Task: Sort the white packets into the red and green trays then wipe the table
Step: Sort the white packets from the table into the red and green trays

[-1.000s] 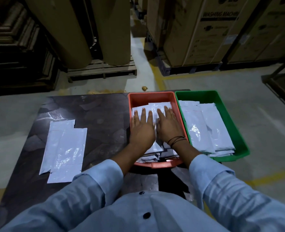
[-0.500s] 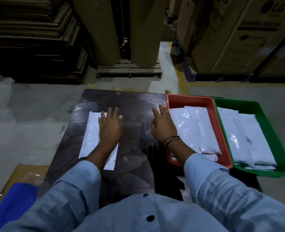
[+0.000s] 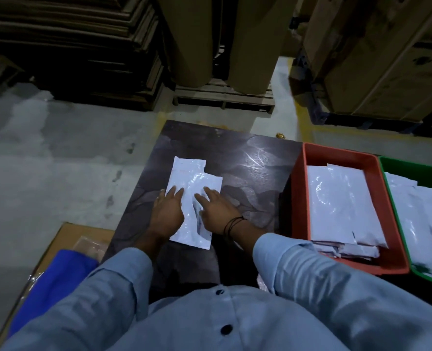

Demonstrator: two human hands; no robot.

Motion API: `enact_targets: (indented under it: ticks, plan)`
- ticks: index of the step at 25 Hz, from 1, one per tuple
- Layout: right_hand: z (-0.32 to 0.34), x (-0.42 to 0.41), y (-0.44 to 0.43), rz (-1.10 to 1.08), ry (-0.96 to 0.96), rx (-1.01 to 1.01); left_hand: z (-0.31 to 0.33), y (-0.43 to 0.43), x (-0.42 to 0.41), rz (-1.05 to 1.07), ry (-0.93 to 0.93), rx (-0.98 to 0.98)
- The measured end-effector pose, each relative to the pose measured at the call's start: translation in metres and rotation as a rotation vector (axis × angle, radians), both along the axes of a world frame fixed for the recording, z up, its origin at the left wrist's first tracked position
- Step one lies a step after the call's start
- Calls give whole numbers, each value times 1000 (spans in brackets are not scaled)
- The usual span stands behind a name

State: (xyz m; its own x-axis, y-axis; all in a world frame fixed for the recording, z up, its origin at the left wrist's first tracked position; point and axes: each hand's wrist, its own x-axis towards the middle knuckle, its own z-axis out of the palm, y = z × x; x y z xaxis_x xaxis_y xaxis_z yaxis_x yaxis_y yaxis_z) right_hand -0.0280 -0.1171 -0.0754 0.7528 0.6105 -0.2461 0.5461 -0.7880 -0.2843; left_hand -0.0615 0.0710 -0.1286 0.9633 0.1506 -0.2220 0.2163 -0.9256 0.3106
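Left hand (image 3: 168, 213) and right hand (image 3: 218, 211) lie side by side, palms seemingly down.

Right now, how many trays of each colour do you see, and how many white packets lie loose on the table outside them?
Red tray: 1
Green tray: 1
Loose white packets: 2
Total: 4

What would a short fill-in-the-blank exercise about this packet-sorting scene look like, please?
1. The left hand and right hand both rest flat on the ____ packets on the table.
2. The red tray stands to the ____ of the green tray.
3. The dark wristbands circle the ____ wrist.
Missing words: white; left; right.
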Motion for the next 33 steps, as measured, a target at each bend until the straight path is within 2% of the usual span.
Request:
enact_targets:
  ticks: [4, 6, 9, 11, 13, 16, 19, 24, 26, 28, 33]
  plan:
    - [-14, -8, 0, 31, 19, -32, 4, 2, -6, -57, -27, -45]
    - [-17, -5, -13, 9, -39, -36, 5, 3, -13, -54, -34, -82]
    - [-19, 10, -39, -151, -161, -52, 12, -2, -22, -54, -152, -82]
    - [-21, 17, -53, -295, -197, -60, 20, -10, -25, -57, -225, 1]
    - [-22, 16, -57, -370, -157, -66, 27, -20, -21, -44, -225, 49]
    - [-24, 2, -52, -393, 16, -100, 19, -32, -14, -104, -187, 28]
    - [-25, -4, -51, -352, 24, -151, 4, -35, -10, -208, -79, 105]
    - [-24, 4, -63, -419, -13, -80, 0, -49, -9, -69, -105, 204]
    - [-28, 4, -61, -428, -33, -116, -2, -58, -9, -25, -136, 241]
    - [-34, 1, -56, -405, -40, -183, -6, -64, -10, 5, -169, 234]
    - [-42, -3, -52, -395, -32, -176, -13, -64, -13, 66, -252, 185]
